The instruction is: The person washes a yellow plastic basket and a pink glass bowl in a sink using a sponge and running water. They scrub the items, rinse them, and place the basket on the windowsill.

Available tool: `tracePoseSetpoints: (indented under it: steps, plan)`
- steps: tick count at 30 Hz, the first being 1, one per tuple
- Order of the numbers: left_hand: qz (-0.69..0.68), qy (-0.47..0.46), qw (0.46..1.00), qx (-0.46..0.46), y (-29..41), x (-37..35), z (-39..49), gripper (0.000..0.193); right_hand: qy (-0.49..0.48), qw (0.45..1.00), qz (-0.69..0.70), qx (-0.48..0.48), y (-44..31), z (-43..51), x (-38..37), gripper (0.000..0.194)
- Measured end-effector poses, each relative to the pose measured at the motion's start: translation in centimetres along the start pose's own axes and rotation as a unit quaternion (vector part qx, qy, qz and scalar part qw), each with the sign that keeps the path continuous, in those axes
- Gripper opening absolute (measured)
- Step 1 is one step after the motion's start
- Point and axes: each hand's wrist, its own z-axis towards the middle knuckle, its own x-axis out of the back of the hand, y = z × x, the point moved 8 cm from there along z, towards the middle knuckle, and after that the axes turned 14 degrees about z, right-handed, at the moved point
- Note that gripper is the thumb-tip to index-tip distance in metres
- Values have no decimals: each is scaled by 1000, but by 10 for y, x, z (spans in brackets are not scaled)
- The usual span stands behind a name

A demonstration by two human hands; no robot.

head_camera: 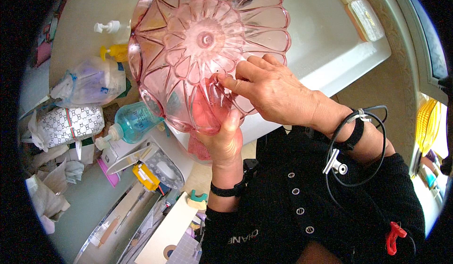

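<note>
A large pink translucent fluted bowl with a scalloped rim and petal pattern hangs over a white sink, its small central knob or foot facing me. My left hand grips the bowl's near edge, thumb on the near side and fingers seen reddish through the pink material. My right hand rests on the bowl's lower right part, fingers curled and fingertips against its petal ridges; whether it pinches something small there I cannot tell.
A teal pump bottle, a patterned tissue pack, a plastic bag and yellow and white pump tops stand left. A soap box lies on the sink's far right corner. A cable loops around my right wrist.
</note>
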Motion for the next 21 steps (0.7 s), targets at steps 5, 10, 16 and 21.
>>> tracePoseSetpoints:
  steps: [5, 10, 16, 21]
  plan:
    - [-6, -12, 1000, -8, 2, -4, 1, 74, 33, 999, 10, -11, 2, 0, 1, 55]
    - [-9, -15, 1000, -2, 1, -3, 1, 73, -15, 1000, -7, 2, 5, -1, -7, 56]
    - [-13, -7, 1000, 6, -1, 8, 3, 68, 24, 997, 52, 48, 1, -7, 3, 53]
    - [-63, 11, 997, 40, -2, 30, 5, 59, 171, 967, 190, -17, 20, -20, 38, 38]
